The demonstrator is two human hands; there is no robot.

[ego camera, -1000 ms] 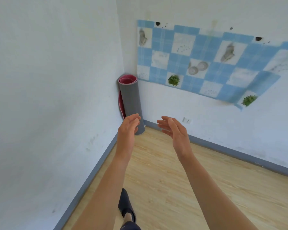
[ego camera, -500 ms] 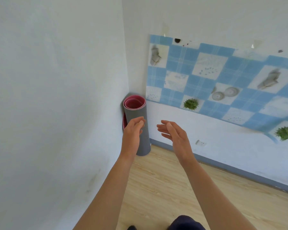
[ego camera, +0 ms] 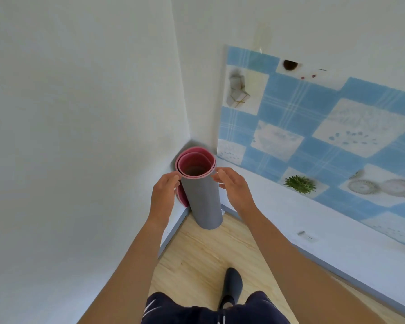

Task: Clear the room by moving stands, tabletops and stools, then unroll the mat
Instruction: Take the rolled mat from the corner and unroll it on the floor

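The rolled mat [ego camera: 202, 202], grey outside and pink inside, stands upright in the room's corner, with a loose pink edge showing behind it on the left. My left hand [ego camera: 164, 192] presses its fingers against the left side of the roll's top rim. My right hand [ego camera: 232, 185] touches the right side of the same rim. Both hands clasp the roll between them near its top. No stands, tabletops or stools are in view.
White walls [ego camera: 80, 136] close in on the left and behind the mat. A blue checked sheet [ego camera: 325, 127] hangs on the right wall above a socket [ego camera: 308, 236]. Wooden floor [ego camera: 208, 251] lies below, with my dark-socked foot [ego camera: 232, 284] close to the roll.
I have stepped closer to the corner. Both hands went from hovering open in front of the mat to closing on either side of its top rim.
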